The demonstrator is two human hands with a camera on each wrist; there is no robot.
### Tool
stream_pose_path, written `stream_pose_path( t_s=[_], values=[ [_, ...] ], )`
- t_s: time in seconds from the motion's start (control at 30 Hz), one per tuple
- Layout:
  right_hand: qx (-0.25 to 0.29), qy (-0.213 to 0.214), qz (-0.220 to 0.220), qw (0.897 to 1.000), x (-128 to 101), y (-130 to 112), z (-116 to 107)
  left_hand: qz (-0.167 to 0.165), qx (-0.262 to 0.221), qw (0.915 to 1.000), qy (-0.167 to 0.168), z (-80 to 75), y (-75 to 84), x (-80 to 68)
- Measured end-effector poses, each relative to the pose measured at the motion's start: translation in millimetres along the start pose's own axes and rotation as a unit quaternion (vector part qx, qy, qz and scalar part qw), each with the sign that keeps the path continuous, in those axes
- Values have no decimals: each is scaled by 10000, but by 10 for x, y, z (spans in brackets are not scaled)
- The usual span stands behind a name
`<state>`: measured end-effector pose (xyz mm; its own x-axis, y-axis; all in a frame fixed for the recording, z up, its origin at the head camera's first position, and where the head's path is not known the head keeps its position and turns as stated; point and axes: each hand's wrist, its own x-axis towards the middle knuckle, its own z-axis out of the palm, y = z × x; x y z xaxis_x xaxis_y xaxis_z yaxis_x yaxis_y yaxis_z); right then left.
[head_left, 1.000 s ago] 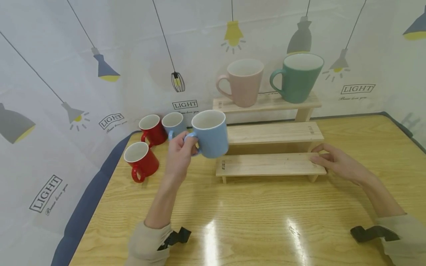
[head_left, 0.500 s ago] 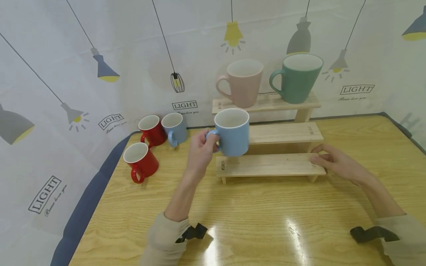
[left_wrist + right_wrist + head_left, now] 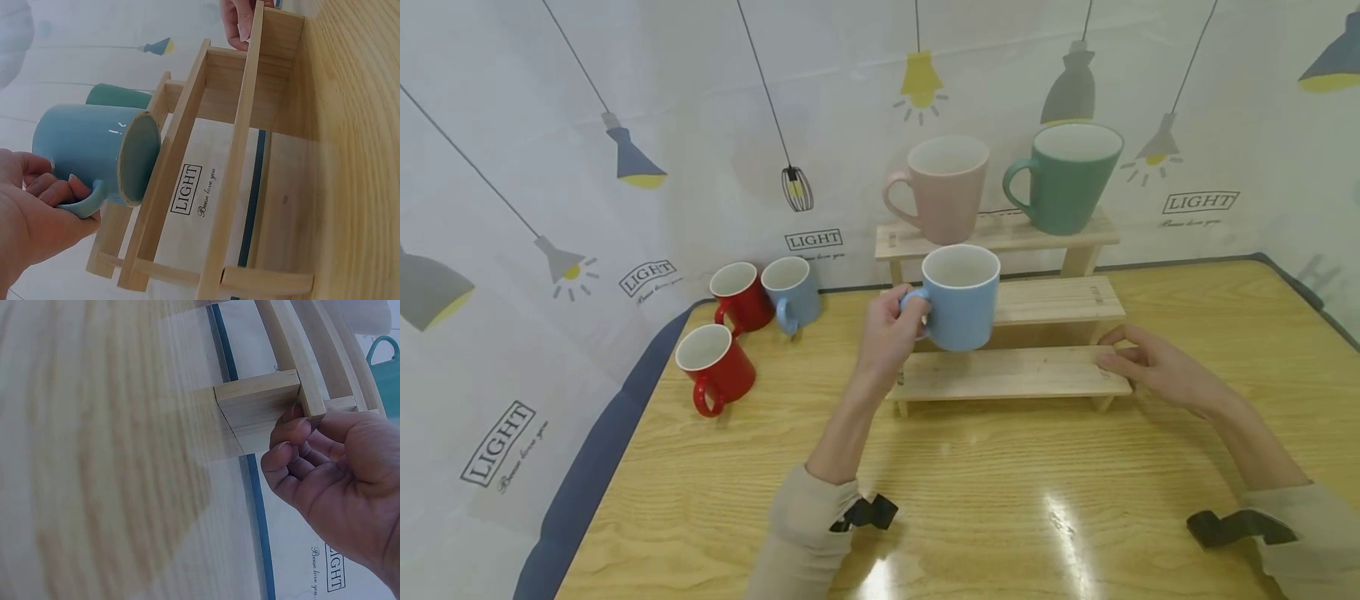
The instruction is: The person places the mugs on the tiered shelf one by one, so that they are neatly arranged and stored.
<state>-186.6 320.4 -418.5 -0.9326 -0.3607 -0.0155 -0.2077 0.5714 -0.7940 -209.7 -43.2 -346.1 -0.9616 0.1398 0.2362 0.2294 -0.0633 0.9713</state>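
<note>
My left hand (image 3: 887, 333) grips a light blue mug (image 3: 962, 304) by its handle, holding it upright in the air. In the head view the mug appears in front of the left part of a three-tier wooden shelf (image 3: 1015, 372). The left wrist view shows the mug's base (image 3: 140, 159) close to the boards; whether it touches them I cannot tell. My right hand (image 3: 1165, 371) pinches the right end of the lowest board, thumb on top and fingers below, as the right wrist view shows. On the top tier stand a pink mug (image 3: 946, 192) and a green mug (image 3: 1071, 179).
At the table's back left stand two red mugs, one behind (image 3: 743, 300) and one nearer (image 3: 718, 367), beside a second light blue mug (image 3: 793, 296). A white curtain (image 3: 700, 100) printed with lamps hangs behind the wooden table (image 3: 970, 475).
My left hand has carried the light blue mug rightward, from left of the shelf to in front of its tiers. The right hand keeps its place on the lowest board.
</note>
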Motion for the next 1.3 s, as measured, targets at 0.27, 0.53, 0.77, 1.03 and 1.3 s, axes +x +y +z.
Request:
stream_pose_path(
  t_s=[0.27,0.53,0.77,1.03,1.3],
  values=[
    [44,5,29,10000,-1,-4,1,-66,9,9998,-173,170,-53,93],
    [80,24,62,9999,-6,6,0,87,119,9996,-251,363,-95,191],
    [115,17,12,9999,1,19,1,112,61,9995,-300,550,-94,256],
    [76,12,47,10000,4,16,5,94,-25,9995,-316,723,-160,357],
    [136,21,-9,9999,5,26,-1,-25,-54,9995,-305,870,-182,462]
  ],
)
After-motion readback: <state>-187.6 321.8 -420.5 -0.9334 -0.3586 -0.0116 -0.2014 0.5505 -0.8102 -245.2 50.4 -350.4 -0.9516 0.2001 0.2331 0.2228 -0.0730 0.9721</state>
